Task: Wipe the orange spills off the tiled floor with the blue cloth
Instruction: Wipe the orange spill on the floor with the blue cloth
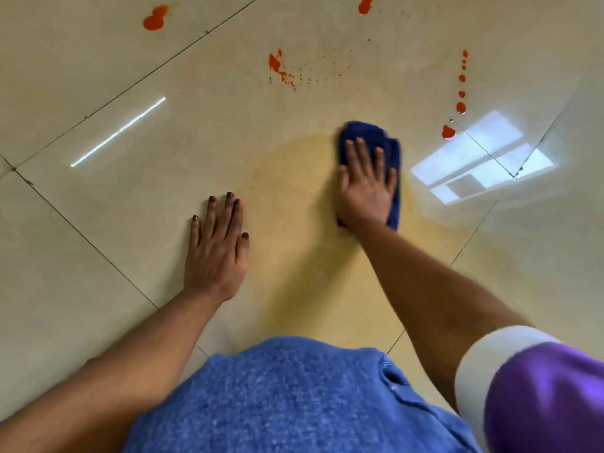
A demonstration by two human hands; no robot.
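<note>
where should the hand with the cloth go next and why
Probably slide the right hand, pressing flat on the blue cloth, forward and to the right onto the nearest orange drop. That drop lies just past the cloth, with a line of drops beyond it, while the left hand braces on the floor.

One head cam, wide-angle, looks steeply down, close over tiled floor [98, 256].

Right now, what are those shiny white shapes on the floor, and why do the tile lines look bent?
In the head view, the white shapes are glare on the glossy tiled floor: a window reflection and a thin light streak. The wide-angle lens bends the lines.
</note>
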